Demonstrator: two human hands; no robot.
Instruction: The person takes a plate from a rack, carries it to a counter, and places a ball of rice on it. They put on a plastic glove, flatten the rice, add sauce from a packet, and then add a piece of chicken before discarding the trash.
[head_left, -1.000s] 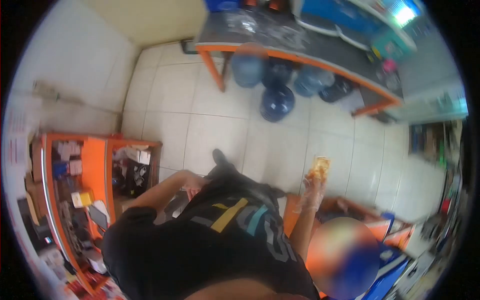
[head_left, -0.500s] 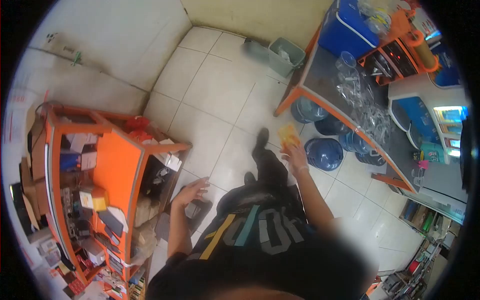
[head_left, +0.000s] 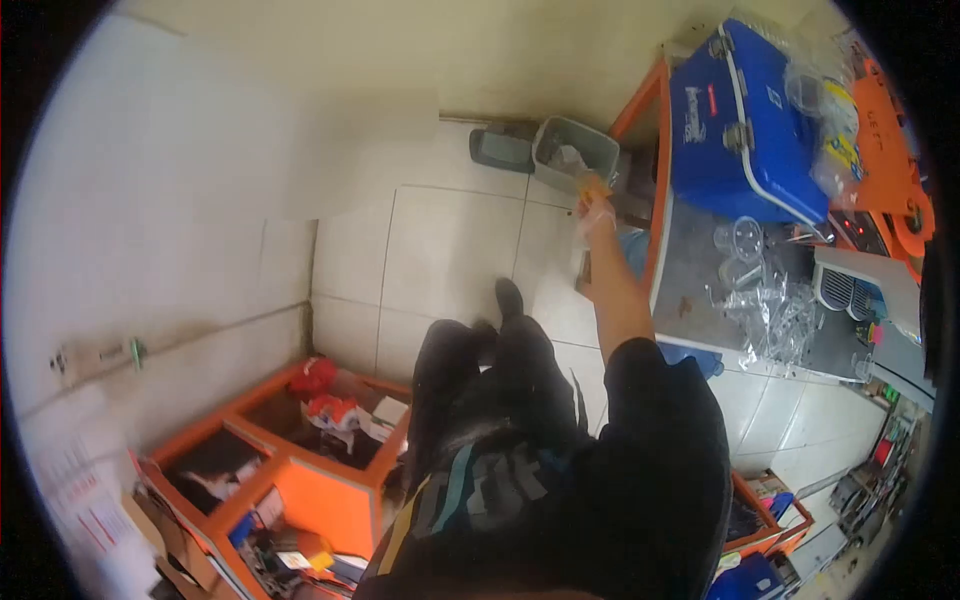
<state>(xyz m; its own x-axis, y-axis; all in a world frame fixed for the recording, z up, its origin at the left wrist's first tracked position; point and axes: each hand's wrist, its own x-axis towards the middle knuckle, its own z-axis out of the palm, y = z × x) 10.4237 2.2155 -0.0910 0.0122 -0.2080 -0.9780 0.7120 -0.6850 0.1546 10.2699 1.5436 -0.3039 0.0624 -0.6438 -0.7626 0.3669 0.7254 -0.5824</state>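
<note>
My right hand (head_left: 598, 218) reaches forward at the end of an outstretched arm, closed on a small yellow-orange packet (head_left: 593, 187). It looks covered by a thin clear glove. The packet is at the near right rim of a grey-green bin (head_left: 549, 142), which has crumpled white material inside. My left hand does not show in the view.
A grey lid (head_left: 503, 150) lies on the floor left of the bin. On the right, an orange-framed table (head_left: 690, 290) bears a blue cooler box (head_left: 735, 130), clear cups and crumpled plastic (head_left: 775, 315). An orange shelf unit (head_left: 330, 490) stands at the lower left.
I have moved forward, closer to the bin and table. My right hand has carried the yellow-orange packet to the bin's rim. My left hand has gone out of view.
</note>
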